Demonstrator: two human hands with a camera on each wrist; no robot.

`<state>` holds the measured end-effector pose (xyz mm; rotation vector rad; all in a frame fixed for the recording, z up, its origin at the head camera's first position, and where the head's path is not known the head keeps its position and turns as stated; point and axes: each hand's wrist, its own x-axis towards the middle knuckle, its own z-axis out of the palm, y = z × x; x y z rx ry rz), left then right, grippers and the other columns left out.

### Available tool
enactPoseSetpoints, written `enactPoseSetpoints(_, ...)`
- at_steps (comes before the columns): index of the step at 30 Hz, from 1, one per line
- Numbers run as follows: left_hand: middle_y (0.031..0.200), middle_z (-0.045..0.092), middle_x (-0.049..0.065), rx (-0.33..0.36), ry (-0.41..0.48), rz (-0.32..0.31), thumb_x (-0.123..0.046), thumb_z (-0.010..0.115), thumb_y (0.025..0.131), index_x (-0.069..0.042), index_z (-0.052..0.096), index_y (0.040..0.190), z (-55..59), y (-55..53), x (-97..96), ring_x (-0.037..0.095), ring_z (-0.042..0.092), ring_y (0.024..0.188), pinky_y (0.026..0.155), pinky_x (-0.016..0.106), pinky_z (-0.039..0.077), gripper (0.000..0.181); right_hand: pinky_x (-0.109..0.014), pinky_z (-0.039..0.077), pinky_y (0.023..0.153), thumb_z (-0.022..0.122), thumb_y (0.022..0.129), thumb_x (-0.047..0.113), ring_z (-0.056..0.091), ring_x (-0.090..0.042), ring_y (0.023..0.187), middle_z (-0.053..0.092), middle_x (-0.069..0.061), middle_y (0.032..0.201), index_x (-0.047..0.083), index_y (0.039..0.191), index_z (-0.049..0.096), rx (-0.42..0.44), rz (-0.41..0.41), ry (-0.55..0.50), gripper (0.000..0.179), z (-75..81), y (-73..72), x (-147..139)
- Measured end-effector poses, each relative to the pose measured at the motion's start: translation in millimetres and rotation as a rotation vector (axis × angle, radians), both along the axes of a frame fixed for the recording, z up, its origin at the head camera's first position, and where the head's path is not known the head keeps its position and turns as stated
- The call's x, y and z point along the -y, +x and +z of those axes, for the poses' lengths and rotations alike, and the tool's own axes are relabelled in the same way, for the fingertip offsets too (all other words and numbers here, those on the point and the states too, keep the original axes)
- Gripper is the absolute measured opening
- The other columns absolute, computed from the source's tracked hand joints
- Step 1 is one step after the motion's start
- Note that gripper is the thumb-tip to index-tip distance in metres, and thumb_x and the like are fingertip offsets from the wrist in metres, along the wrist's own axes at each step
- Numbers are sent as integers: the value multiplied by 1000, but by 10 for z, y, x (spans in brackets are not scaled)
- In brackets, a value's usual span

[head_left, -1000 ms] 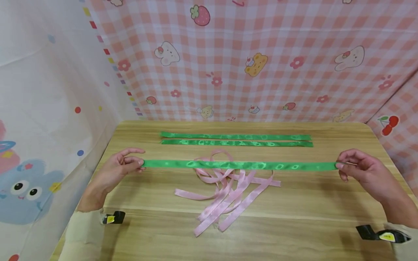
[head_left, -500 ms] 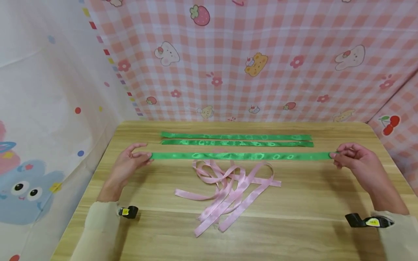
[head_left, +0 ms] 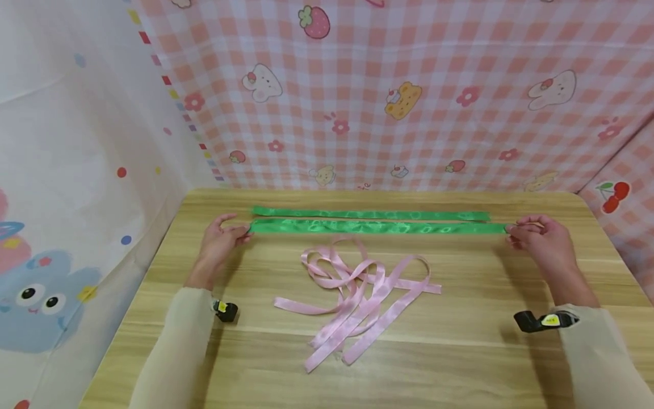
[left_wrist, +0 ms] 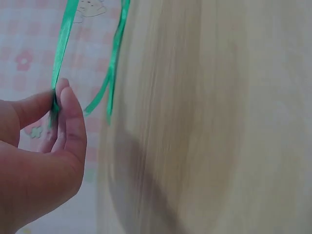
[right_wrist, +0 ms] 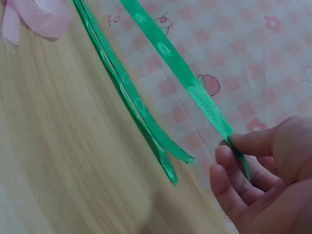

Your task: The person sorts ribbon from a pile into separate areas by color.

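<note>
Green ribbon (head_left: pixel 378 228) stretches nearly straight between two hands, running parallel to the far edge of the table (head_left: pixel 434 375). The left hand (head_left: pixel 219 241) pinches one end between thumb and fingers; the right hand (head_left: pixel 544 244) pinches the other end in a similar grip. Both wrist views show the held strip raised, apart from the table. Just beyond it, two more green strips (right_wrist: pixel 141 105) lie side by side along the far edge; from the head, the held one covers most of the nearer. Pink ribbon (head_left: pixel 357 312) sits in a loose tangle of loops and loose ends around the middle of the table. Pale sleeves (head_left: pixel 174 346) cover the forearms, with a black wrist camera (head_left: pixel 545 321) at the right cuff. Behind the far edge hangs pink checked cloth (head_left: pixel 434 57).
</note>
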<state>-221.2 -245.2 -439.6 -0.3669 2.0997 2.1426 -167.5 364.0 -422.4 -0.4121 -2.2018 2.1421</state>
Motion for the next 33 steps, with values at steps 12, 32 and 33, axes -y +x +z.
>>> enactPoseSetpoints(12,79,69,-4,37,18,181,4,62,94,0,33,143,-180,-215,-159,8,67,67,67,18,56,57,-20,52,47,61,92,-6,64,-8,50,71,6,65,4,100,45,-30,-118,-124,21,-315,-222,92)
enactPoseSetpoints(32,77,70,-2,58,32,309,7,71,86,3,37,137,-279,-252,-198,5,62,62,56,15,52,61,-18,41,38,69,90,1,49,-5,39,58,10,52,12,97,46,48,-203,64,26,-566,-245,126)
enactPoseSetpoints(33,77,70,-2,54,29,309,7,71,86,3,37,137,-284,-251,-202,5,62,62,55,15,51,61,-18,42,38,69,89,1,50,-5,39,58,10,53,12,97,46,50,-207,65,27,-563,-245,125)
